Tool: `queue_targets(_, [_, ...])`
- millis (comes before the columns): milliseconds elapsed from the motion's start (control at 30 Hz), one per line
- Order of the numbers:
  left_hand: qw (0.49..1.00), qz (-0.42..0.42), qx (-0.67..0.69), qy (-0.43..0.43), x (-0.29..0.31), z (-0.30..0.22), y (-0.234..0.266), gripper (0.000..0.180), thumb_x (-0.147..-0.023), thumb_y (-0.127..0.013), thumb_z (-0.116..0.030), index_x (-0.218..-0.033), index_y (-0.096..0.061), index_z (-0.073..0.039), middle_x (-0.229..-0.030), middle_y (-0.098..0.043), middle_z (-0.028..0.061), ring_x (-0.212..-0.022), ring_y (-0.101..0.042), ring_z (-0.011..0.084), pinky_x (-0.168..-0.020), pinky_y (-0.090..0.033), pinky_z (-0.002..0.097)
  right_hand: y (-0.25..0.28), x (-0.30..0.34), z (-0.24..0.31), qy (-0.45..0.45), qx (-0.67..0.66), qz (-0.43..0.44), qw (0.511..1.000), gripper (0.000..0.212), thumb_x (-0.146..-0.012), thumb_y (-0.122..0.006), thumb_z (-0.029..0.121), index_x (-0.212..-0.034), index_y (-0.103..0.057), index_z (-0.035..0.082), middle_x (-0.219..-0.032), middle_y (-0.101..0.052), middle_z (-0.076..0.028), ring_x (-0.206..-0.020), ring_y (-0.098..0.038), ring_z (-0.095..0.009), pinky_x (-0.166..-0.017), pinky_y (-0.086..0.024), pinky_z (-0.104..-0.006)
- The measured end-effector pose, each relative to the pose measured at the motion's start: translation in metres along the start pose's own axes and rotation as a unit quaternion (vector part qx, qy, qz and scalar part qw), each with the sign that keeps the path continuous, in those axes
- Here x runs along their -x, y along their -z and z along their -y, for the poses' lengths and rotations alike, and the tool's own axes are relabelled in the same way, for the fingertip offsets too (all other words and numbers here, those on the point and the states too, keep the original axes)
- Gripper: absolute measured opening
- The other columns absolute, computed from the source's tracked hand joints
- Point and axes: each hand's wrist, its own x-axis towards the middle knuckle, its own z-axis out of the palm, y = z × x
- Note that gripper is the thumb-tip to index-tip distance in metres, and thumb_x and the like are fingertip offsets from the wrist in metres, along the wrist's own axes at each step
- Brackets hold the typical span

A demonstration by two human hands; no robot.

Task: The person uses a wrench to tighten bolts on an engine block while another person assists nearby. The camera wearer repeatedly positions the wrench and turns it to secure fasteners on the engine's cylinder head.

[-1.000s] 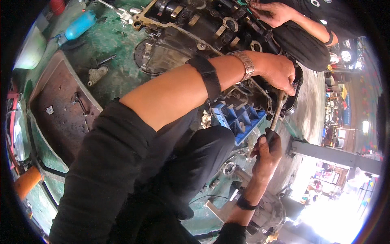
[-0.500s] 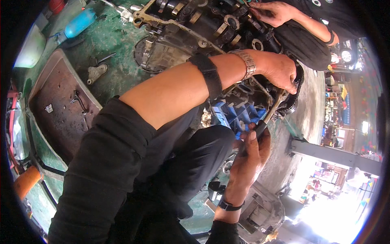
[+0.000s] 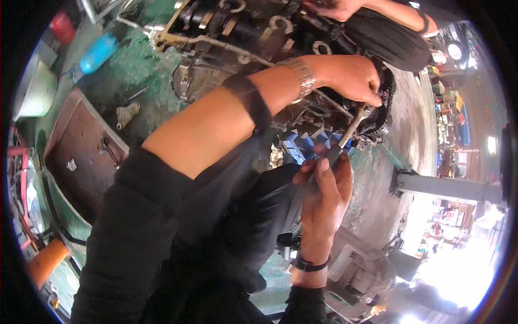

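My right hand [image 3: 328,186] is wrapped round the dark handle of a ratchet wrench [image 3: 352,129], its metal shank slanting up to the engine's end. At the wrench's head, my left hand [image 3: 353,80] is closed with its fingertips pressed together; what they pinch is hidden. That forearm crosses over a dirty, opened engine [image 3: 253,40] with shafts and caps exposed. A dark chain [image 3: 386,102] curves round the engine's right end, close beside my left fingers. Another person's hand [image 3: 334,8] is at the engine's far side.
A blue divided bin [image 3: 302,147] stands below the engine. On the left lies a brown tray [image 3: 75,156] with small metal parts, near a blue bottle [image 3: 98,54]. A grey metal housing [image 3: 356,270] rests on the floor right of my right wrist. A grey beam [image 3: 448,186] stands farther right.
The whole view has shifted, so the engine and both hands appear higher and farther left. My right hand keeps its grip on the ratchet wrench, and my left stays by its head.
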Motion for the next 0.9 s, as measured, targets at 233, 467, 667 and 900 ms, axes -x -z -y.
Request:
queue_targets(233, [0.999,0.003,0.002,0.042,0.003,0.001,0.001,0.038,-0.086,-0.061,-0.040,-0.086,-0.067,-0.003,-0.081,-0.068,0.0179,-0.074,-0.065,0.0290,-0.071,-0.049,0.0387,0.034,-0.013,0.016,0.013,0.038,-0.033,0.999,0.019,-0.091,-0.063,0.015,-0.103,-0.056,0.002,-0.069,-0.054,-0.001,-0.051,-0.048,-0.009,-0.047,-0.038,-0.0225])
queue_targets(467, [0.995,-0.009,0.054,0.086,0.004,0.000,0.002,0.050,-0.093,-0.049,-0.051,-0.089,-0.067,-0.004,-0.079,-0.066,0.0183,-0.072,-0.062,0.0265,-0.071,-0.048,0.0391,0.074,-0.017,0.030,0.071,0.177,-0.012,0.982,0.031,-0.088,-0.069,0.021,-0.107,-0.056,-0.001,-0.068,-0.049,0.002,-0.049,-0.041,-0.006,-0.045,-0.034,-0.0203])
queue_targets(667, [0.994,-0.064,0.078,0.045,0.001,0.008,-0.005,0.052,-0.094,-0.051,-0.046,-0.081,-0.066,0.002,-0.067,-0.061,0.0192,-0.067,-0.060,0.0329,-0.069,-0.047,0.0411,0.099,-0.040,0.037,0.041,0.263,0.042,0.963,0.035,-0.085,-0.072,0.018,-0.107,-0.058,-0.005,-0.071,-0.053,0.000,-0.054,-0.047,-0.008,-0.046,-0.039,-0.0208])
queue_targets(900, [0.998,-0.045,-0.001,-0.034,-0.006,0.020,-0.011,0.038,-0.088,-0.058,-0.039,-0.087,-0.070,-0.003,-0.077,-0.066,0.0176,-0.077,-0.064,0.0341,-0.075,-0.049,0.0405,0.114,-0.061,0.045,0.030,0.286,0.067,0.955,0.028,-0.085,-0.071,0.012,-0.104,-0.060,-0.004,-0.073,-0.057,0.000,-0.055,-0.049,-0.007,-0.047,-0.040,-0.0200])
